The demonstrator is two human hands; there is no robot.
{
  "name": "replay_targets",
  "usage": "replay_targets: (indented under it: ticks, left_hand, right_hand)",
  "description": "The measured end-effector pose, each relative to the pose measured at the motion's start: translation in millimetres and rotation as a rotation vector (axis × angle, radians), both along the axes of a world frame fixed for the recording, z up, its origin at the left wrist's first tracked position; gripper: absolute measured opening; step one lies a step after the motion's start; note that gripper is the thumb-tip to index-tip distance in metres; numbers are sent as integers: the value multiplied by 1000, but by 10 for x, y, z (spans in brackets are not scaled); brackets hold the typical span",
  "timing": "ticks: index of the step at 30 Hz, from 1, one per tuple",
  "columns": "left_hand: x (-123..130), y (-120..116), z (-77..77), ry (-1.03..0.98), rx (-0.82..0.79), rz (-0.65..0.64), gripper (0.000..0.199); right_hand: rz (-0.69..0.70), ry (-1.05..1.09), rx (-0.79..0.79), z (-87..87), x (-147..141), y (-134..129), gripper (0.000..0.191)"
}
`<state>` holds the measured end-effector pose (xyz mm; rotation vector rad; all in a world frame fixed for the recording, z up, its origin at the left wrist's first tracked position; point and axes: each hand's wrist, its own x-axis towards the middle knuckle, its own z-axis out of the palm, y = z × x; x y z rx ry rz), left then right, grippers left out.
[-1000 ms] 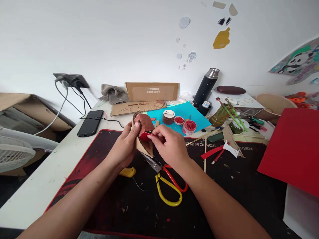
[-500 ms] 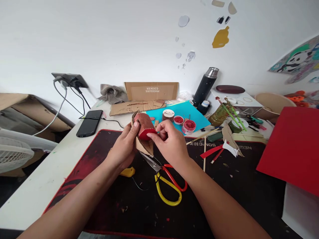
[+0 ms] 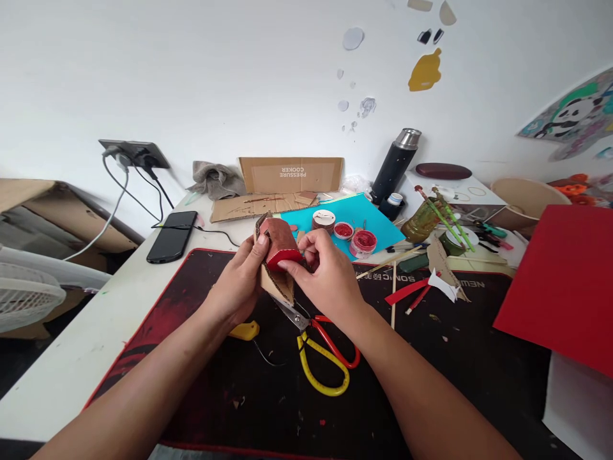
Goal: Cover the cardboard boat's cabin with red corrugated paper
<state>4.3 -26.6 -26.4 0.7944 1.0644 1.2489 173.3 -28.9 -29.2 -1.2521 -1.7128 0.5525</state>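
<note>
A small cardboard piece point(image 3: 279, 237) with a brown-painted curved top and a red front face is held up over the dark mat. My left hand point(image 3: 242, 281) is closed around its left side, thumb on the brown part. My right hand point(image 3: 323, 268) has its thumb against the red face, with the other fingers curled at its right edge. Just below lie scissors point(image 3: 306, 326) with one yellow and one red handle. Beside my left wrist is a yellow-handled tool point(image 3: 246, 330) with a thin dark curved end.
Open paint jars point(image 3: 363, 243) stand on a blue sheet point(image 3: 380, 220) behind my hands. A phone point(image 3: 172, 236) lies at left, and a black flask point(image 3: 395, 163) leans against the wall. Red card point(image 3: 560, 287) sits at right, near paper scraps point(image 3: 443, 285). A fan point(image 3: 29, 291) is at far left.
My right thumb has slid a little left and down along the red face. My left hand keeps its hold, and the piece has barely moved.
</note>
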Motion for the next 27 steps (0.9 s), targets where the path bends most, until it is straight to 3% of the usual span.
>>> replay_targets:
  ticks: [3,12,27]
  left_hand:
    - [-6,3,3,32,11,-2,55]
    - [15,-15,15,89,24,-6,67]
    - [21,-16,9,90,31,21,69]
  right_hand:
    - [-8,-62,67,2,5,-9,37]
    - [-17,-201,206,0,-12,-45,38]
    - [-8,-158,122,-1,-10,-46,32]
